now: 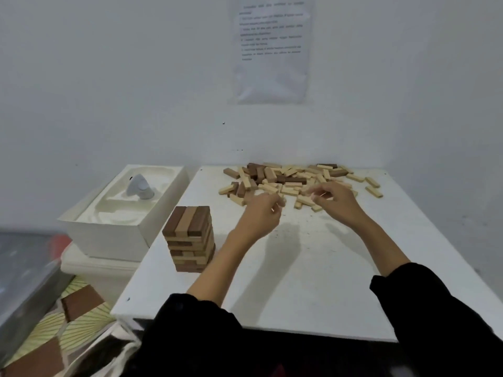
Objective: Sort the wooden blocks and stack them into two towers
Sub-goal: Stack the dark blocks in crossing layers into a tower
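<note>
"Looking down in the head view, what is the counter like?"

"A flat white slab, scuffed and dotted with dark specks. At its far edge, by the wall, lies the pile: small oblong wooden blocks, mostly pale with a few dark brown, jumbled and crossing one another."

"And the tower?"

"The tower stands upright near the left edge, well apart from the pile. It is square in plan, built of layers of three blocks laid crosswise in mixed brown wood. The top layer runs dark, lighter, dark."

"The hands?"

"Both reach out of black sleeves to the pile's near edge. The left hand has its fingers curled, with a pale block end just at the tips. It is blurred, so I cannot tell whether that block is gripped. The right hand is over the near blocks, fingers bent toward the thumb. Again I cannot tell if they hold anything."

"Anything beside the counter?"

"A white rectangular box sits just beside the left edge, with a smooth moulded lining and a pale grey rounded object in it. On the wall above the pile hangs a printed sheet under glossy plastic, its text too blurred to read."
</note>
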Motion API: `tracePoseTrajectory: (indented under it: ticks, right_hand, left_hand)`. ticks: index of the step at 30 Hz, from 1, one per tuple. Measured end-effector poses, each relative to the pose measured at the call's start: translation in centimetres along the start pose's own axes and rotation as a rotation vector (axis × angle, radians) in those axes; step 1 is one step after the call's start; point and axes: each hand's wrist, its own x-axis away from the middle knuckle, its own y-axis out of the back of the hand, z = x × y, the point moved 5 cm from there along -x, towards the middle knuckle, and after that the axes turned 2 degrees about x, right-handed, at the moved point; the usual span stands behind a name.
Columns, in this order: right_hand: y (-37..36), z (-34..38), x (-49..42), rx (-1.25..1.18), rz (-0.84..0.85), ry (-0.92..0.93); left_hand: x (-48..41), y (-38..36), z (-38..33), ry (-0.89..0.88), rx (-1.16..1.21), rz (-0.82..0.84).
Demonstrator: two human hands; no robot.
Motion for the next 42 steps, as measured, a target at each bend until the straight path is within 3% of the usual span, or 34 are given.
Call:
tracePoseTrajectory:
  ticks: [6,16,20,24,30,34,37,42]
  right_hand:
    - [-1.1,-5.3,-2.1,0.077,0.031,-0.066]
    - [-4.5,-9.6,-14.5,0.251,0.020,-0.010]
    - [-6.5,-11.2,-17.3,0.373,0.107,0.005]
    - [-7.3,-12.3,-18.5,0.481,0.145,-0.028]
    - [-6.8,-12.0,-19.2,0.323,0.173,-0.009]
    - [-6.9,-10.1,-18.6,0.191,0.017,0.163]
    - [-7.7,-8.1,-18.3,0.265,-0.066,0.283]
    - [-11.3,-7.6,-19.3,0.460,0.086,0.249]
  left_hand:
    - [-2.7,-4.4,5.1,0.228,0.075,-0.042]
    - [-14.9,-3.5,8.9,0.241,0.048,-0.286]
    - [-18.3,-4.7,10.2,0.396,-0.153,-0.220]
    - [-19.6,-6.4,11.6,0.424,-0.206,-0.107]
    - [-20.1,-6.3,12.7,0.371,-0.003,-0.183]
    - [-19.7,-5.9,12.7,0.343,0.120,-0.217]
    - [-19.0,-5.5,12.7,0.347,0.167,-0.279]
    - [-18.2,-4.5,12.8,0.368,0.210,-0.334]
